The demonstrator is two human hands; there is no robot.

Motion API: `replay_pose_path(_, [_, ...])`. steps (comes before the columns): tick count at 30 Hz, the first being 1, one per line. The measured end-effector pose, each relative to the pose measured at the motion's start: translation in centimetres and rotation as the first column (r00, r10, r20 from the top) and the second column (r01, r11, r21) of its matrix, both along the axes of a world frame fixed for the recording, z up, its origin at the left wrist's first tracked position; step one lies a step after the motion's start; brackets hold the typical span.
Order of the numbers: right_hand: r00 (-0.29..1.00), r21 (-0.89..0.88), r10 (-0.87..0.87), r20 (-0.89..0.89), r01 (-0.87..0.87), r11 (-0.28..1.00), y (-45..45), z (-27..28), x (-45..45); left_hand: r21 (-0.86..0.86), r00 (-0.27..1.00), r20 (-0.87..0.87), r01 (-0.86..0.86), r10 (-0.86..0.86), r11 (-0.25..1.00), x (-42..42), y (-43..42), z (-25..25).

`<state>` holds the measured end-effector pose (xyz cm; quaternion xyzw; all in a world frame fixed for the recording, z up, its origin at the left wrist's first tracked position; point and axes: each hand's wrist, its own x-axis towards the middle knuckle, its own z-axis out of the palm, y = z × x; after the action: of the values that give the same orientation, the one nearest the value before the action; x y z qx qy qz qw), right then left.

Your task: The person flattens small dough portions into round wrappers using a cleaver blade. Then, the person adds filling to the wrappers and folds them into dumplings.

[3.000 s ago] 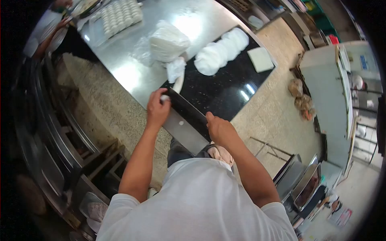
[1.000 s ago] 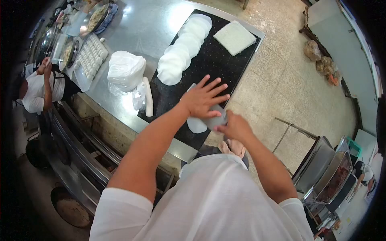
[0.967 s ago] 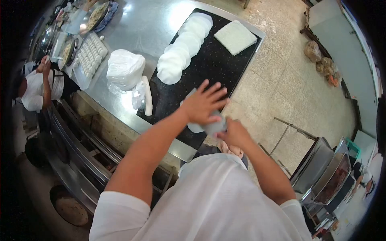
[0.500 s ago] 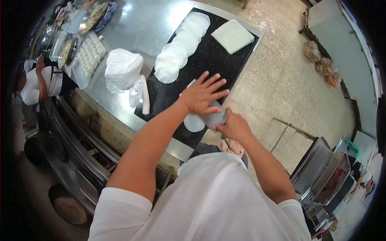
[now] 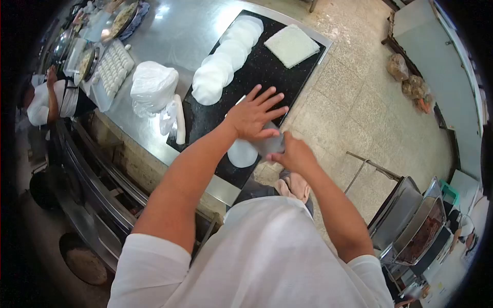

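My left hand point(image 5: 257, 115) lies flat with its fingers spread, its palm over a broad grey blade like a cleaver point(image 5: 271, 142). My right hand point(image 5: 298, 152) is closed round the near end of that blade, at the edge of a black board point(image 5: 251, 84). A thin round dough wrapper point(image 5: 242, 154) lies on the board beside the blade. Beyond my left hand, a row of overlapping white wrappers point(image 5: 226, 61) runs up the board. Left of them lies a white dough rope point(image 5: 180, 120). What is under my left palm is hidden.
A plastic-wrapped white lump point(image 5: 154, 86) stands on the steel table point(image 5: 174, 31). A square white cloth point(image 5: 291, 46) lies at the board's far right corner. Left are a tray of small dough pieces point(image 5: 114, 69) and a co-worker point(image 5: 49, 102). Metal trays point(image 5: 400, 210) stand at right.
The whole view has shifted slightly. My left hand still lies spread over the blade, and my right hand keeps its grip. The blade has turned a little, and more of the wrapper beside it shows.
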<state>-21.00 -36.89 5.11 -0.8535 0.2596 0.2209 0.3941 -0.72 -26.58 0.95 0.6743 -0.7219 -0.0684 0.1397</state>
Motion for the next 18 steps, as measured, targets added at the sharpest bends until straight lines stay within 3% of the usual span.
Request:
replay_pose_path(3, [1.000,0.161,-0.015,-0.006,0.016,0.987,4.0,-2.3,-5.9,0.102,0.998,-0.047,0.040,-0.036,0.994,-5.0,4.9,0.0])
replay_pose_path(4, [0.969,0.002,0.009,0.245,-0.010,1.000,5.2,-2.6,-8.0,0.204,0.988,-0.107,0.135,-0.115,0.970,-6.4,5.3,0.4])
replay_pose_path(5, [0.878,-0.165,0.070,0.474,0.010,0.986,5.2,-3.1,-8.6,0.201,0.987,-0.111,0.136,-0.115,0.970,-6.0,3.8,0.0])
replay_pose_path(6, [0.887,-0.160,0.066,0.458,0.009,0.987,4.5,-3.1,-8.0,0.157,0.983,-0.089,0.173,-0.161,0.972,-6.2,2.6,-0.5])
replay_pose_path(7, [0.979,-0.012,-0.071,0.193,0.075,0.997,3.9,-2.2,-7.4,0.125,0.976,-0.078,0.211,-0.202,0.969,-7.0,2.3,-0.5])
replay_pose_path(8, [0.978,0.100,-0.184,-0.097,0.193,0.976,3.4,-1.2,-6.9,0.042,0.982,-0.097,0.166,-0.161,0.985,-6.4,1.2,-0.6])
replay_pose_path(12, [0.993,0.025,-0.118,-0.015,0.119,0.993,-1.6,0.2,-1.8,0.028,0.996,0.080,0.046,-0.048,0.999,-2.5,-2.3,0.7])
replay_pose_path(15, [0.997,-0.020,-0.083,0.008,0.083,0.996,-0.8,0.0,-1.3,-0.023,0.999,0.040,-0.003,0.004,1.000,-1.5,-1.7,0.8])
replay_pose_path(17, [0.985,0.179,-0.171,0.004,0.168,0.969,2.5,-1.6,-3.9,0.010,0.999,0.018,-0.034,0.033,0.999,-3.5,2.0,1.7])
replay_pose_path(18, [0.989,0.220,-0.148,0.017,0.140,0.965,4.2,-2.7,-5.4,0.134,0.999,-0.013,0.047,-0.046,0.990,-4.2,4.1,1.7])
